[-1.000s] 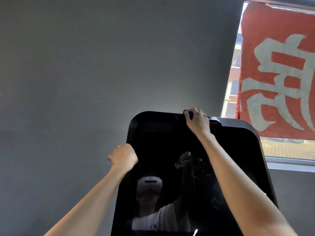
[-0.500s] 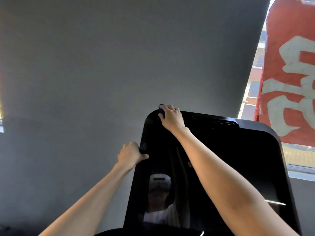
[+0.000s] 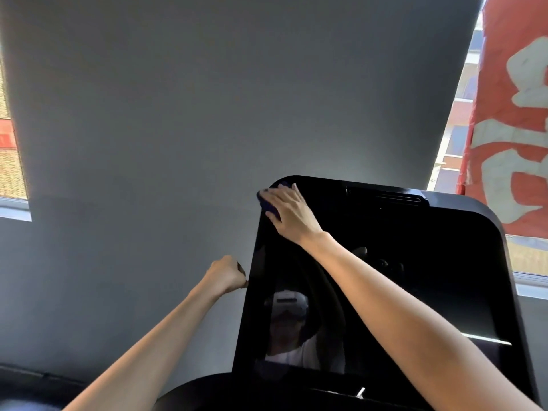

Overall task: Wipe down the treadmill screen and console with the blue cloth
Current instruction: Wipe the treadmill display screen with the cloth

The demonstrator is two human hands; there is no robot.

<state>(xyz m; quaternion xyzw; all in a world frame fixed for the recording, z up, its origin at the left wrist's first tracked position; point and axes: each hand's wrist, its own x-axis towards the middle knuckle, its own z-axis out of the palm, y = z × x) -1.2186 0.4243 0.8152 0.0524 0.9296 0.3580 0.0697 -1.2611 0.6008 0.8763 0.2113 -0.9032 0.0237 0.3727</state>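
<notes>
Now wiping: R hand (image 3: 289, 213), fingers flat, presses cloth (image 3: 269, 205) on far-left corner of screen (image 3: 415, 277), L hand (image 3: 226, 275) curled by its left edge, hold unclear; next prob needs sweep down/right w/ even pressure.

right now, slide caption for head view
Right hand presses blue cloth to screen's top-left corner; left hand at its edge.

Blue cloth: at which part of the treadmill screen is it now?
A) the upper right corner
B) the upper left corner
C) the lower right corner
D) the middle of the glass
B: the right hand presses the blue cloth against the upper left corner of the treadmill screen.
</notes>
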